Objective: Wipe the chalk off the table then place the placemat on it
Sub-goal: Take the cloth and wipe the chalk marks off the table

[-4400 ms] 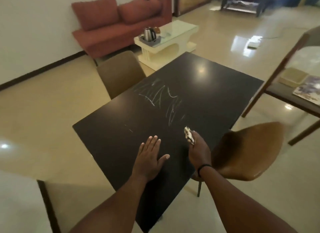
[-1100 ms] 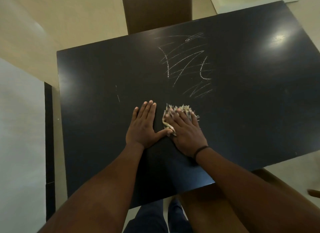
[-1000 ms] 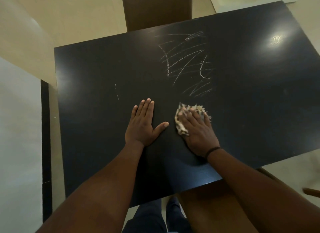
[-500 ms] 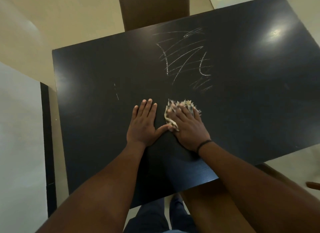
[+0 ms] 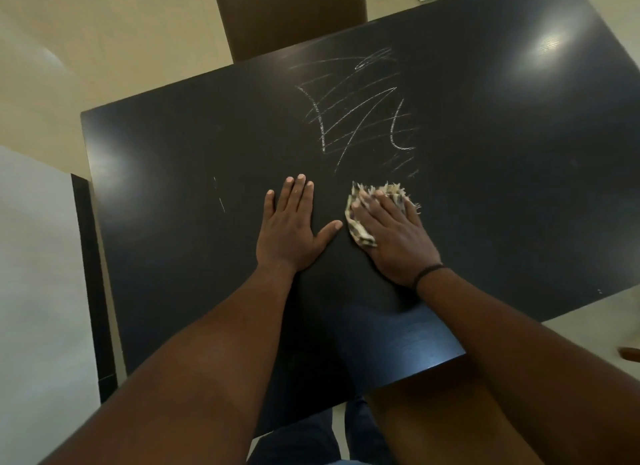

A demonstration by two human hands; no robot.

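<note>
White chalk scribbles (image 5: 360, 118) cross the middle of the black table (image 5: 519, 187), and a short chalk streak (image 5: 220, 201) lies further left. My right hand (image 5: 394, 238) presses a small frayed cloth (image 5: 360, 231) flat on the table with straight fingers, just below the scribbles. My left hand (image 5: 292, 232) rests flat on the table beside it, fingers straight, holding nothing. No placemat is in view.
A brown chair (image 5: 291, 14) stands at the table's far edge. Another brown chair seat (image 5: 426, 423) sits under the near edge by my legs. A white surface with a dark edge (image 5: 38, 274) lies to the left. Beige tiled floor surrounds the table.
My right hand has slid the cloth back to the right, away from my left thumb, staying just below the scribbles. My left hand has stayed flat in place.
</note>
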